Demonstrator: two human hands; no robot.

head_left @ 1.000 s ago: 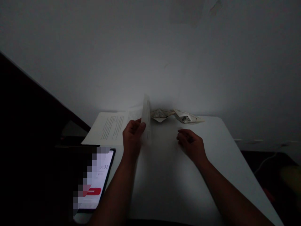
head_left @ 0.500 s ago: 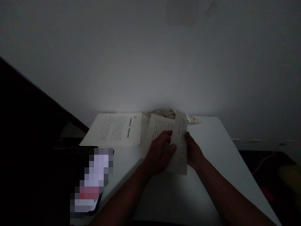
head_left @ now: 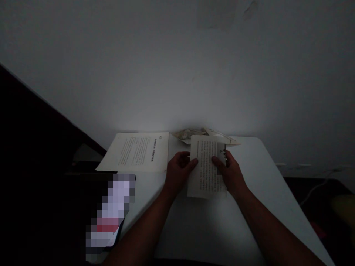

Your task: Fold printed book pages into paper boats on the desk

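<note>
Between my hands is a sheet of printed paper (head_left: 206, 168), held up a little above the white table (head_left: 191, 236). My left hand (head_left: 179, 171) grips its left edge, thumb on the printed face and fingers behind. On the opposite edge, my right hand (head_left: 231, 171) pinches the sheet with the thumb in front. The paper looks folded, though how many layers it has I cannot tell. Just beyond it, folded paper shapes (head_left: 188, 135) lie against the wall. Several printed sheets (head_left: 138, 151) rest flat at the table's back left.
A phone (head_left: 113, 210) with a lit, blurred screen lies at the table's left edge. The pale wall (head_left: 177, 74) stands right behind the table. A white cable (head_left: 313, 190) runs over dark things to the right.
The sheet has been turned and folded over, from a partly open fold to a smaller flat shape. My left hand has shifted left to its edge; my right thumb now lies on its front.
</note>
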